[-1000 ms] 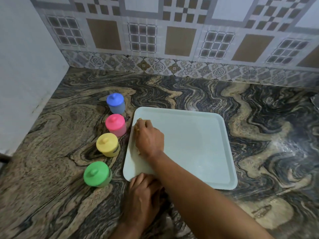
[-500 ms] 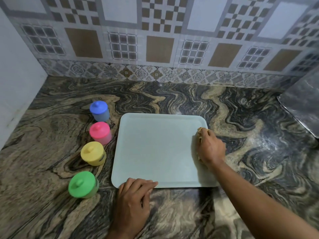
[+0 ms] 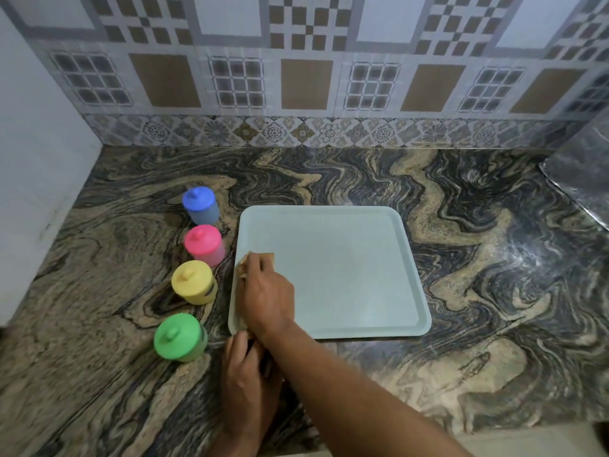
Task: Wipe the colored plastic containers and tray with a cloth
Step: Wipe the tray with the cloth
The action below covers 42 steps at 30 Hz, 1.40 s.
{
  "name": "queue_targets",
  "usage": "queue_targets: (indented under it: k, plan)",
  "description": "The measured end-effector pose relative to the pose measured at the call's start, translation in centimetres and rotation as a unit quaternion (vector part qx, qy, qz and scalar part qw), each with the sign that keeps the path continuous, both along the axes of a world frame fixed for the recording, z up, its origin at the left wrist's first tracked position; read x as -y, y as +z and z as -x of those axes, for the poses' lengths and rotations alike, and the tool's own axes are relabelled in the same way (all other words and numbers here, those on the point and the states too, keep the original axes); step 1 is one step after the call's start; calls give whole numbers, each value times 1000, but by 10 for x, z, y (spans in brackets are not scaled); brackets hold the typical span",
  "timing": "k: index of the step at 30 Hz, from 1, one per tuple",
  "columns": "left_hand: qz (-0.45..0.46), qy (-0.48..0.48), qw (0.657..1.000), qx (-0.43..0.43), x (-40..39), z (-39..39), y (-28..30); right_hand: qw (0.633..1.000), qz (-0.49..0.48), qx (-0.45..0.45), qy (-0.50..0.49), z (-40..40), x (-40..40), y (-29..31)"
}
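A pale blue-green tray [image 3: 346, 265] lies flat on the marble counter. My right hand [image 3: 267, 295] presses a tan cloth [image 3: 245, 258] onto the tray's left side, the cloth mostly hidden under the fingers. My left hand [image 3: 245, 367] rests at the tray's near left corner, partly under my right forearm. Left of the tray stands a row of lidded plastic containers: blue [image 3: 200, 204], pink [image 3: 204, 244], yellow [image 3: 193, 281] and green [image 3: 179, 336].
The swirled marble counter [image 3: 478, 291] ends at a tiled back wall [image 3: 303, 77] and a plain white wall [image 3: 36, 159] on the left. A dark raised slab [image 3: 583, 179] juts in at the right edge.
My right hand swept the cloth from the tray's right edge back to its left side. My left hand stayed at the tray's near left corner.
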<state>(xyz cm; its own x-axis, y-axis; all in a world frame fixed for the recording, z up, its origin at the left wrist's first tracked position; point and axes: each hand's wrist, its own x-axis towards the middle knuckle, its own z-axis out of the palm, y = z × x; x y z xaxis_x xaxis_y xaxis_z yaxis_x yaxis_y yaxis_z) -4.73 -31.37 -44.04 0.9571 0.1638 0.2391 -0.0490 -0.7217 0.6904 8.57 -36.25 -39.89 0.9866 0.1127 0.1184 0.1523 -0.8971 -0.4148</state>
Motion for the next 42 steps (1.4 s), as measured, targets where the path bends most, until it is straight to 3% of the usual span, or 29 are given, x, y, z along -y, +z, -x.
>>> queue_targets:
  k: [7, 16, 22, 31, 42]
  plan:
    - [-32, 6, 999, -6, 2, -3, 9, 987, 95, 79, 100, 0, 43, -17]
    - [-33, 4, 999, 19, 1, -3, 10, 984, 165, 61, -27, 7, 199, -9]
    - [-37, 8, 999, 21, 5, -4, 12, 970, 237, 28, -42, 11, 245, -3]
    - [-52, 19, 998, 6, 5, -3, 10, 967, 166, 63, -180, 31, 294, 19]
    - [-89, 17, 996, -14, 10, -2, 15, 981, 113, 18, -157, 42, 331, -4]
